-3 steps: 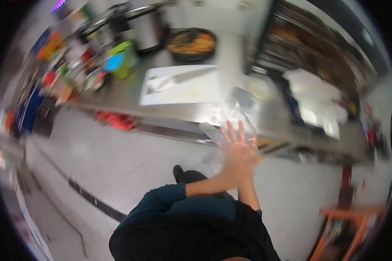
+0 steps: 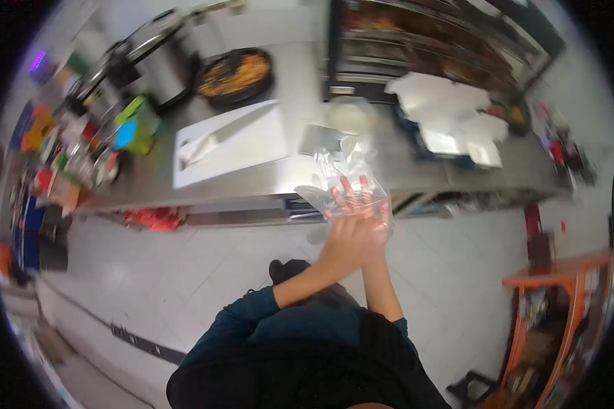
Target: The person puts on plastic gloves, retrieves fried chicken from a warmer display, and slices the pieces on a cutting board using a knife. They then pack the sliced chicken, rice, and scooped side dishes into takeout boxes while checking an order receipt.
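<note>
A clear disposable plastic glove point(image 2: 368, 178) is partly over my right hand point(image 2: 353, 198), whose fingers are spread inside it. The glove's own finger ends reach loosely beyond my fingertips. My left hand point(image 2: 348, 238) lies across the back of the right one near the wrist, its fingers curled at the glove's cuff. The exact grip is hidden. Both hands are held in front of the steel counter's point(image 2: 245, 193) edge. Beyond them sits a grey flat piece point(image 2: 318, 139), and a pale round bowl or lid point(image 2: 351, 117) is behind it.
A knife point(image 2: 235, 129) lies on a white cutting board point(image 2: 266, 146). Behind it stands a black pan of food point(image 2: 235, 73). Bottles and a green-and-blue container point(image 2: 136, 133) crowd the left. White open boxes point(image 2: 443, 109) are at the right, before a display case. An orange shelf point(image 2: 549, 273) stands lower right.
The camera view has swung, so the counter and its things sit further left in the picture. The glove shows more plainly around my right fingers; my left hand stays at the right wrist.
</note>
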Motion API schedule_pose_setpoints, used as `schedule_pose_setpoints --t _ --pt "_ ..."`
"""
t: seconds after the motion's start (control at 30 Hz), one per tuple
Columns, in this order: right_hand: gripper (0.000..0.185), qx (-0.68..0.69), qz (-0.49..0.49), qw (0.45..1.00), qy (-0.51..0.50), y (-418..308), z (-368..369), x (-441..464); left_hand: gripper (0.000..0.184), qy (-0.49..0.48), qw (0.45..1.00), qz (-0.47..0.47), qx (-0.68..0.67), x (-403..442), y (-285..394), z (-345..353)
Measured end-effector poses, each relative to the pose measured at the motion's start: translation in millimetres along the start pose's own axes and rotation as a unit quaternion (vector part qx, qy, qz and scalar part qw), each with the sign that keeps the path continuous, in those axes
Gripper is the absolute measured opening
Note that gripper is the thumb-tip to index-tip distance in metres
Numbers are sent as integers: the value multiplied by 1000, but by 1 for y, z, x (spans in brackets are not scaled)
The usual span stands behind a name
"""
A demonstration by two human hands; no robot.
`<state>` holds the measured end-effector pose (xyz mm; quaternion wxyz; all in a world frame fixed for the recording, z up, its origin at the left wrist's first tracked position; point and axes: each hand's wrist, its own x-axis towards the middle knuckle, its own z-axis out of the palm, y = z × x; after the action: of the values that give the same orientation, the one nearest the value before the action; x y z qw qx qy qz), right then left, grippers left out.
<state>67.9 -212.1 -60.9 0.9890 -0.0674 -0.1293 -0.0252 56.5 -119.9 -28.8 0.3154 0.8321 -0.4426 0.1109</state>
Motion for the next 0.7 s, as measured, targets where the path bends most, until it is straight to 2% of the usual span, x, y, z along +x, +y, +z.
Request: schedule_pose_setpoints --t 0.07,0.1,0.13,0.2,0.3,0.4,0.43,0.47,0.6,0.7 --pt "57 -51 -57 995 58 -51 1 -15 30 -27 993 45 -103 24 19 29" --pt "47 -125 -81 984 94 -125 35 -41 21 43 974 37 -220 58 80 59" --pt "45 -180 -121 968 124 -169 23 -27 21 59 972 66 -217 104 89 82" --pt "39 -190 -175 932 255 -89 -42 -39 20 5 982 54 -179 60 38 66" --pt "30 -136 -110 947 271 -119 -91 -46 16 -5 981 41 -189 84 44 96" --pt "27 -63 -103 951 283 -158 -137 -57 16 -32 979 68 -189 108 49 135" --pt "30 -22 -87 989 115 -168 -173 -51 17 -40 978 93 -181 120 50 143" --pt "30 -34 -86 984 155 -178 -169 -48 18 -48 976 119 -175 134 50 149" --pt "29 -159 -41 935 314 -209 -104 0 27 -116 973 5 -202 183 39 167" --pt "29 -210 -4 909 361 -228 -72 36 25 -108 984 33 -140 195 15 190"
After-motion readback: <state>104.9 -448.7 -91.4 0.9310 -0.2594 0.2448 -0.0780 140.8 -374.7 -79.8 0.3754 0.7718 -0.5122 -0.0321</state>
